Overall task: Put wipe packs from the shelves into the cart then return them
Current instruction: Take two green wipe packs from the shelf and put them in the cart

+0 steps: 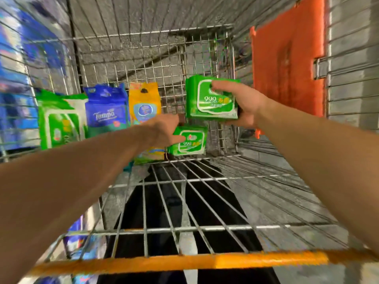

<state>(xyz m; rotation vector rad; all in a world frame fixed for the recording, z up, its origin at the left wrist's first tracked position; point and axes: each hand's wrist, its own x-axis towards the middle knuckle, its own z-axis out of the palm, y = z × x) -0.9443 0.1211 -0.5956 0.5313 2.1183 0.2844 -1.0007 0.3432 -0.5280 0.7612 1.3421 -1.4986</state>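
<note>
In the head view, the right hand [244, 103] is gripping a green rectangular wipe pack [212, 99] above the wire-mesh cart [184, 201], label facing the camera, long axis running left to right. The left hand [164, 130] is pinching a smaller green wipe pack [188, 142] lower down, thumb on its label. A green-and-white pack [59, 119], a blue pack [106, 109] and a yellow pack [144, 103] are standing upright against the cart's far wall.
</note>
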